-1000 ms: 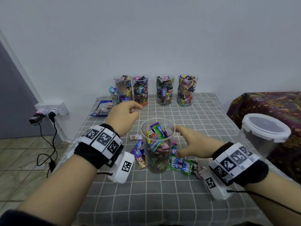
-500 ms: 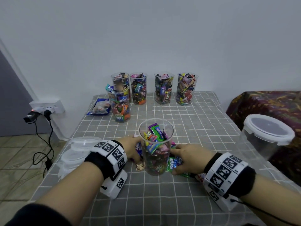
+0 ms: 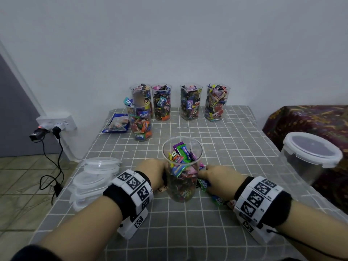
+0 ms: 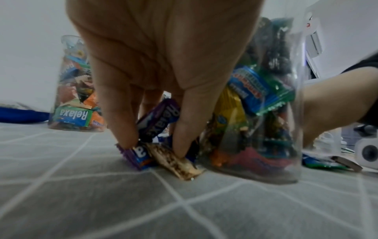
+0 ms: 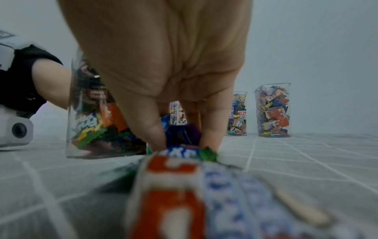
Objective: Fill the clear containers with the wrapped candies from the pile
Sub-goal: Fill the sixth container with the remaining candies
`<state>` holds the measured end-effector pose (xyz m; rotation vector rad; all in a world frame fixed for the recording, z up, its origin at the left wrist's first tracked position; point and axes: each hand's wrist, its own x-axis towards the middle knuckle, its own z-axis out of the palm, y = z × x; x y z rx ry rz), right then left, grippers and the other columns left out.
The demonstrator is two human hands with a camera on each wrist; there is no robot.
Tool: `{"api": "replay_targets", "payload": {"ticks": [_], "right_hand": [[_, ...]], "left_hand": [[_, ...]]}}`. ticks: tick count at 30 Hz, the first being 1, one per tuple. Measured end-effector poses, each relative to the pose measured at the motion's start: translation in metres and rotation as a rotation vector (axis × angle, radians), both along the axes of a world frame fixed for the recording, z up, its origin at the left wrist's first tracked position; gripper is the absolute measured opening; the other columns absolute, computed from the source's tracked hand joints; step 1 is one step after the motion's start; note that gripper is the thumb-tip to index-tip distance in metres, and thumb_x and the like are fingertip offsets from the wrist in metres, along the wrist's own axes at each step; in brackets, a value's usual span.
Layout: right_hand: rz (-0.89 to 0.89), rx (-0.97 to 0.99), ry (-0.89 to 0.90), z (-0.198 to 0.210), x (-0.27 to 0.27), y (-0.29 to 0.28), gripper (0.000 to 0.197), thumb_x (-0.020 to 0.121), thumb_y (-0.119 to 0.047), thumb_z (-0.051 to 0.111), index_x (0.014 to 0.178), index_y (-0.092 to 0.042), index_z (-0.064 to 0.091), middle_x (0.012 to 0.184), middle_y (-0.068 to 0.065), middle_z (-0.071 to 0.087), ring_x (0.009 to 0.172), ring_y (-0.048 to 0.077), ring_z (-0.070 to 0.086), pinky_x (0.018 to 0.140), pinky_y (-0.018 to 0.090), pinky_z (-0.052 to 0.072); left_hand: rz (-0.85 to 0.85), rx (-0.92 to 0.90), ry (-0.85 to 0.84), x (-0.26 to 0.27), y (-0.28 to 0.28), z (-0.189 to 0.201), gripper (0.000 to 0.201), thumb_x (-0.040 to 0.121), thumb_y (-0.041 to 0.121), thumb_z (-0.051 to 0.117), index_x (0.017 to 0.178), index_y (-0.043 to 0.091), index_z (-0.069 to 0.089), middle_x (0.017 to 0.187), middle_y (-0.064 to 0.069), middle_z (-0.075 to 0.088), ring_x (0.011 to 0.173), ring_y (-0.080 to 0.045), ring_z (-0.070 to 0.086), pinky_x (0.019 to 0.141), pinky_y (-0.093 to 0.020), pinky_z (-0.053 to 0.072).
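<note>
Head view high, looking down; wrist views low (tabletop level), sharing the cup (image 3: 181, 172).

The left hand (image 4: 163, 53) reaches down to the table (image 4: 143, 202), its fingers (image 4: 120, 122) curled around a purple Relaxa candy (image 4: 158, 121), with the tips pressing on another purple candy (image 4: 137, 157) and a brown wrapper (image 4: 175, 161). Just right of them stands a clear container (image 4: 263, 113) packed with wrapped candies. Farther back on the left stands another filled container (image 4: 73, 90), beside a blue packet (image 4: 22, 115).

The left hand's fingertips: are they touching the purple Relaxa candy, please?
Touching: in the left wrist view, the left hand presses fingertips onto the purple Relaxa candy.
</note>
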<state>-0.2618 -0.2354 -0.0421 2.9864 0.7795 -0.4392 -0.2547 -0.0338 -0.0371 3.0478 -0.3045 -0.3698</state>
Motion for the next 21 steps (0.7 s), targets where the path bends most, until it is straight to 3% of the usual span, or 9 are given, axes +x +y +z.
{"api": "replay_targets", "payload": {"ticks": [3,10,13,21], "right_hand": [[-0.021,0.022,-0.003,-0.001,0.0,-0.001,0.054,0.088,-0.01,0.048,0.135,-0.036,0.046,0.124,0.006,0.052,0.111,0.027,0.055,0.089,0.034,0.048],[-0.106,0.083,-0.046,0.007,0.002,-0.009,0.028,0.09,-0.011,0.05,0.116,-0.017,0.059,0.114,0.007,0.052,0.105,0.028,0.056,0.082,0.032,0.044],[-0.14,0.138,-0.059,0.011,0.0,-0.014,0.032,0.09,-0.008,0.047,0.118,-0.017,0.058,0.114,0.007,0.052,0.104,0.026,0.055,0.081,0.03,0.042],[-0.174,0.238,-0.14,0.018,0.001,-0.018,0.023,0.089,-0.01,0.051,0.109,-0.012,0.06,0.107,0.005,0.054,0.1,0.024,0.054,0.078,0.027,0.038]], "left_hand": [[0.018,-0.013,-0.004,0.0,0.001,0.002,0.022,0.087,0.011,0.055,0.106,0.013,0.065,0.11,-0.01,0.065,0.101,-0.028,0.061,0.08,-0.029,0.047],[0.072,-0.069,-0.077,0.001,0.009,0.006,0.022,0.089,0.014,0.053,0.106,0.017,0.066,0.108,-0.007,0.066,0.102,-0.025,0.06,0.082,-0.03,0.046],[0.105,-0.099,-0.103,0.0,0.014,0.009,0.027,0.088,0.013,0.054,0.11,0.021,0.067,0.11,-0.004,0.066,0.104,-0.022,0.059,0.078,-0.028,0.043],[0.1,-0.181,-0.144,-0.004,0.018,0.012,0.032,0.087,0.013,0.054,0.116,0.024,0.064,0.114,-0.004,0.065,0.106,-0.022,0.057,0.085,-0.03,0.044]]}}
